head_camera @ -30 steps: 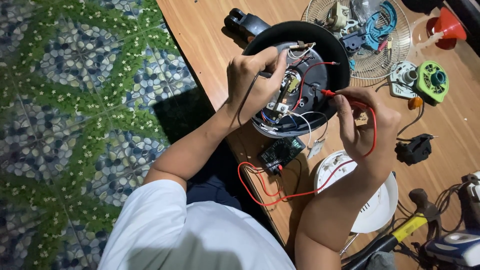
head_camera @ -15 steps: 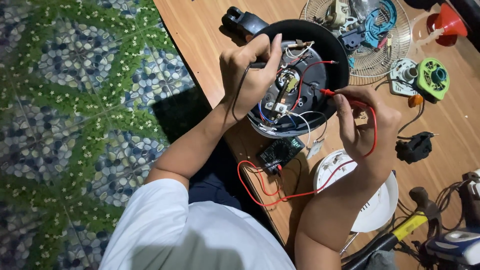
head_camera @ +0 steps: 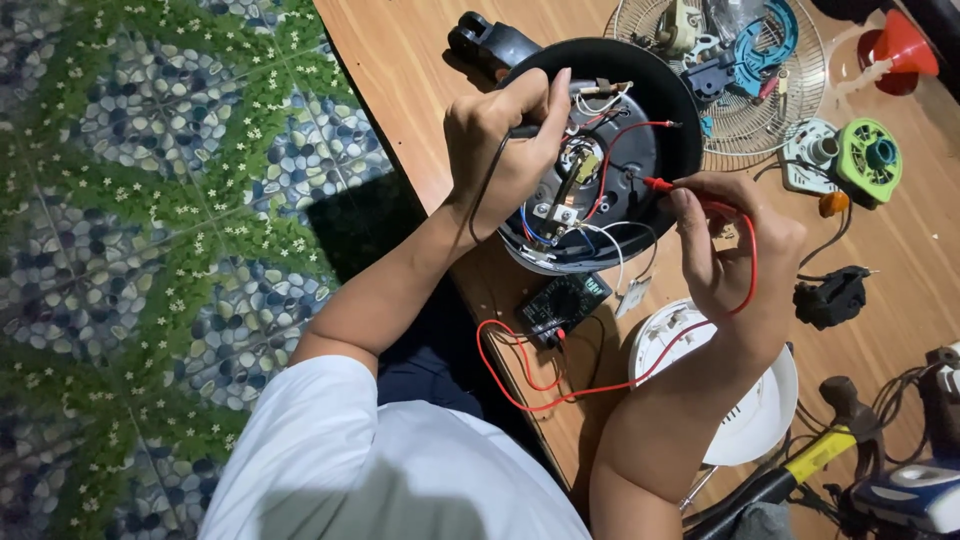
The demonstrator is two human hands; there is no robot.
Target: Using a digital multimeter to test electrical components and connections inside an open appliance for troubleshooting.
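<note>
Gripping a black probe (head_camera: 522, 131), our left hand (head_camera: 500, 140) is curled closed over the open underside of a round black appliance (head_camera: 660, 95), the probe's black lead (head_camera: 485, 185) running down past the wrist. Our right hand (head_camera: 735, 250) pinches a red probe (head_camera: 662, 184) between thumb and fingers, its tip pointing in toward the wiring at the appliance's centre. The red lead (head_camera: 560, 390) loops over that hand, then falls across the wooden worktop (head_camera: 420, 110) to a small dark multimeter (head_camera: 563, 300) lying just below the appliance. Inside the appliance we see red, white and blue wires around a metal bracket (head_camera: 565, 195). A white round lid (head_camera: 760, 420) lies under the right forearm. Farther right: a wire fan guard (head_camera: 640, 25) heaped with parts, a green round part (head_camera: 868, 158), a red funnel (head_camera: 900, 45), a yellow-handled hammer (head_camera: 830, 445).
</note>
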